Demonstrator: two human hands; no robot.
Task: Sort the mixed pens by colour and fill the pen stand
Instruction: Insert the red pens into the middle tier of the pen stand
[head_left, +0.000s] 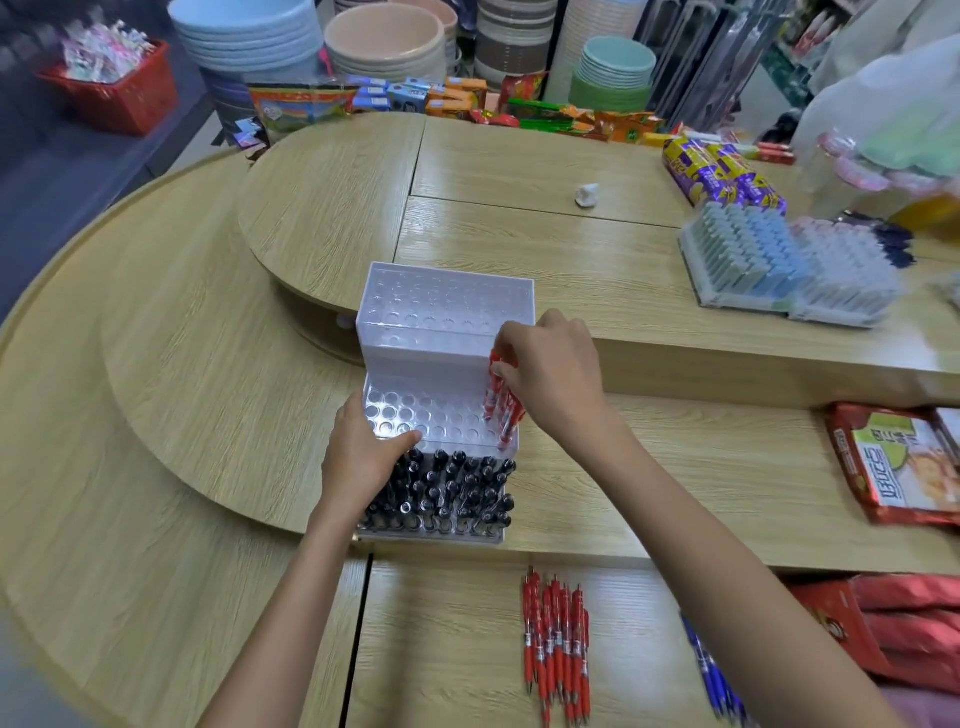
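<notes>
A white stepped pen stand (447, 312) stands on the wooden counter. Its lowest tier is packed with black pens (457, 493). The middle tier's holes are mostly bare, with a few red pens (501, 410) standing at its right end. My right hand (550, 369) pinches the top of one of those red pens. My left hand (363, 457) rests on the stand's left side, thumb lying along the middle tier's front edge, fingers over the black pens. A loose bunch of red pens (558, 644) lies on the near counter, with blue pens (711, 670) to its right.
Another stand of pale blue capped pens (779, 260) sits at the right on the raised counter (519, 171), beside purple packets (722, 171). A small white object (587, 195) lies further back. Snack packets (893, 462) lie at the right edge. Stacked bowls line the back.
</notes>
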